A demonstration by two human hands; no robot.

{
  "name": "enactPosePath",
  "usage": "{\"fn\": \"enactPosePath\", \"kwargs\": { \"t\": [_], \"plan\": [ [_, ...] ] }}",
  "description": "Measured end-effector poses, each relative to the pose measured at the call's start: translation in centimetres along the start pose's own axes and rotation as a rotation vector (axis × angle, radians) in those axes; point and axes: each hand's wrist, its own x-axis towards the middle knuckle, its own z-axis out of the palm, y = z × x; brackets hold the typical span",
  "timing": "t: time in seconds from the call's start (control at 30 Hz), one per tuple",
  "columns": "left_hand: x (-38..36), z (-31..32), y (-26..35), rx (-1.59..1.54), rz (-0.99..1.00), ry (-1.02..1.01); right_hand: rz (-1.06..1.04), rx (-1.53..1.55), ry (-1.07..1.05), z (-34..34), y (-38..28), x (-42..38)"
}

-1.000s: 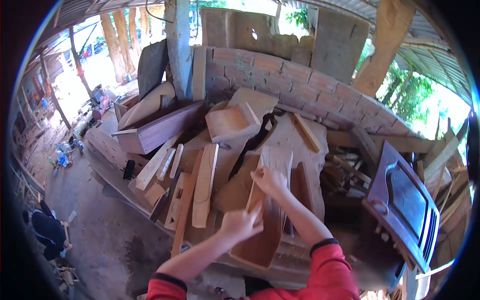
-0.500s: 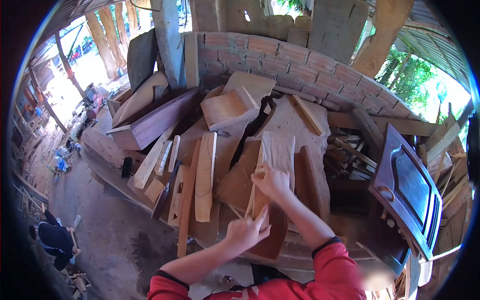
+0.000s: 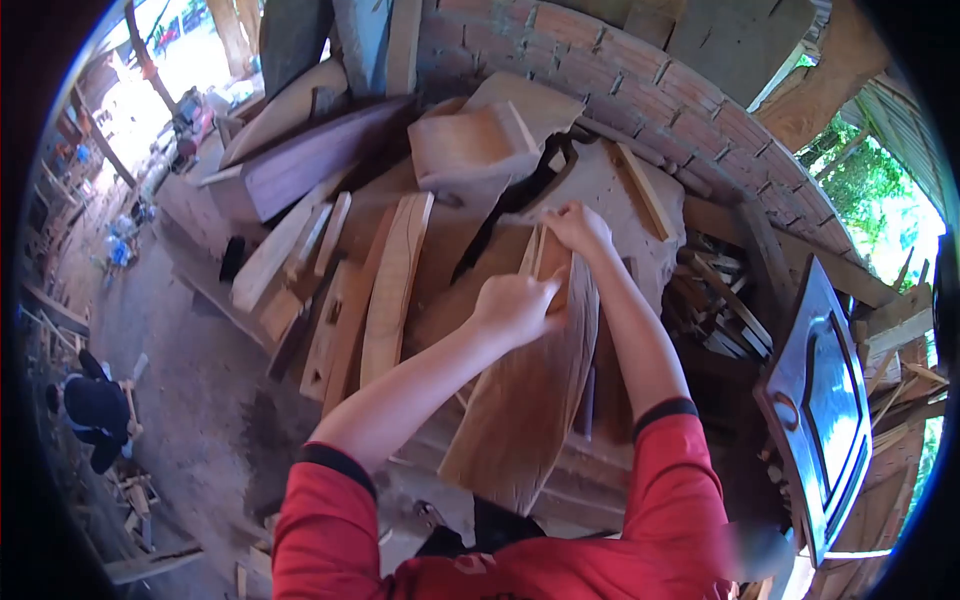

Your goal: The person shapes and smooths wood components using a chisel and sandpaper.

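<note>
A wide brown board point(image 3: 515, 420) with a wavy grain lies on the bench in front of me, its near end close to my body. Over its far part, thin pale wooden strips point(image 3: 534, 252) run between my two hands. My right hand point(image 3: 580, 230) is at their far end, fingertips pinched together. My left hand point(image 3: 515, 308) is closed at their near end, its thumb side toward the board; the grip itself is partly hidden. Left of the hands lies a pale plank point(image 3: 397, 285), beside a narrow reddish board point(image 3: 352, 330).
A shallow wooden box point(image 3: 470, 148) and a long purplish box point(image 3: 310, 165) stand farther back by the brick wall point(image 3: 620, 75). A dark panelled door point(image 3: 820, 400) leans at the right, near scrap wood point(image 3: 725, 300). Another person point(image 3: 95, 410) is low at the left.
Both hands have moved away from me along the bench, with the strips between them. The wide board now reaches nearer my body and is slanted. The view has shifted and tilted lower.
</note>
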Motion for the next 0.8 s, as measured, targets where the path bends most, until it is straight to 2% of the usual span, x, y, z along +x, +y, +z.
{"fn": "enactPosePath", "kwargs": {
  "t": [0.07, 0.2, 0.27, 0.33, 0.43, 0.53, 0.63, 0.7, 0.8],
  "plan": [
    [-6.1, -1.4, 2.0, 0.021, 0.068, -0.114, 0.005, 0.039, 0.004, 0.3, -0.4, -7.4],
    [-18.3, -4.2, 7.5, 0.029, 0.056, -0.005, -0.121, 0.047, 0.079, 0.8, -2.6, -21.8],
    [-23.8, -5.1, 9.2, 0.109, 0.106, 0.081, -0.257, 0.135, 0.120, 1.1, -3.9, -27.6],
    [-28.3, -5.5, 10.0, 0.097, 0.123, 0.070, -0.289, 0.162, 0.121, 2.0, -4.4, -31.6],
    [-30.2, -6.3, 10.0, 0.061, 0.128, 0.045, -0.317, 0.126, 0.143, 3.4, -5.0, -33.6],
    [-28.3, -6.3, 9.2, 0.030, 0.097, 0.005, -0.309, 0.069, 0.157, 4.0, -4.9, -31.4],
    [-23.0, -5.1, 7.0, 0.014, 0.067, -0.013, -0.246, 0.001, 0.125, 2.9, -4.6, -25.3],
    [-17.5, -3.6, 4.6, 0.011, 0.045, -0.024, -0.137, -0.032, 0.048, 1.6, -4.6, -19.3],
    [-5.8, 0.3, -1.6, -0.008, 0.037, 0.028, 0.017, -0.001, 0.035, 0.8, -2.7, -5.6]
  ]
}}
